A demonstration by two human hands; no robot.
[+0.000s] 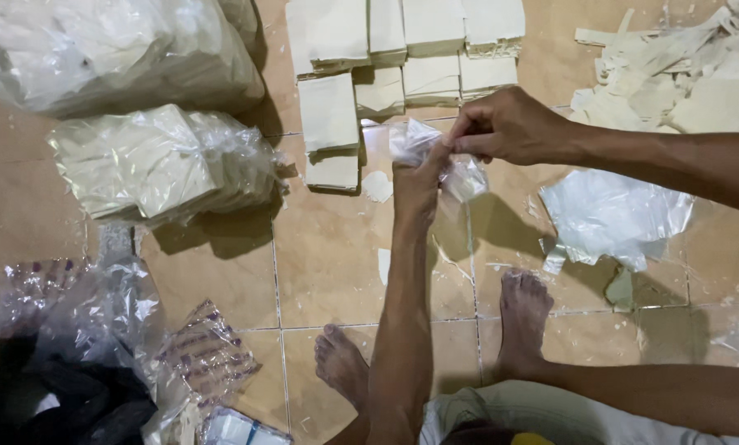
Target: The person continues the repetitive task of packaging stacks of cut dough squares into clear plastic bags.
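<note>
Just above the middle of the frame, both hands meet on a small clear plastic bag (pixel 460 169), thin, crinkled and glossy. The left hand (pixel 415 185) reaches straight up from the bottom edge and pinches the bag's left side between thumb and fingers. The right hand (pixel 505 125) comes in from the right edge, its fingertips closed on the bag's upper rim. The film bunches between the two grips and its lower part hangs loose under the right hand.

Below them lies a floor (pixel 221 280) of glazed tan tiles with pale grout lines, and two bare feet (pixel 522 309) rest on it near the bottom centre.

At the top centre stand stacks of flat cream paper blocks (pixel 402 49), square-cornered and matte; one single block (pixel 328 111) lies just left of the hands. In the upper left, two bulging clear sacks (pixel 155 161) hold more of the same cream sheets. The upper right shows a loose heap of cream paper offcuts (pixel 674 78), torn and curled. Right of centre a flat, cloudy plastic sheet (pixel 612 214) lies on the tiles. The lower left holds crumpled transparent wrapping (pixel 114 317) with purple print.
</note>
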